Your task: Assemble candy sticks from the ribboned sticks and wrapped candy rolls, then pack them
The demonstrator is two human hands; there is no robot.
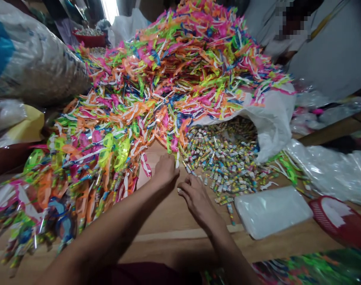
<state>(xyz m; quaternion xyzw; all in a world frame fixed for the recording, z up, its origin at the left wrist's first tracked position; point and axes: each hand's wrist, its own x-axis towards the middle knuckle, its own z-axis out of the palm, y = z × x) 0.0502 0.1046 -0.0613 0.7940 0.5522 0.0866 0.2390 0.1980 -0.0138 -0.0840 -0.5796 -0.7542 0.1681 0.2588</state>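
Observation:
My left hand point(166, 171) reaches to the near edge of a heap of colourful plastic toy glasses point(165, 118). Its fingers are closed at green, pink and white toy glasses point(173, 145); the exact grip is partly hidden. Close by on the right, my right hand point(195, 196) is curled, with a small white-ended roll point(179, 190) at its fingertips. Many small wrapped rolls point(218, 162) lie loose just beyond it. To the left are toy glasses packed with rolls in clear sleeves point(91, 190).
A stack of clear plastic sleeves point(272, 209) and a red basket point(340, 221) lie at right. A white sack point(276, 118) borders the rolls. Another large filled sack point(34, 55) stands at left. A red bowl point(89, 37) is behind; a person point(287, 35) is at back right.

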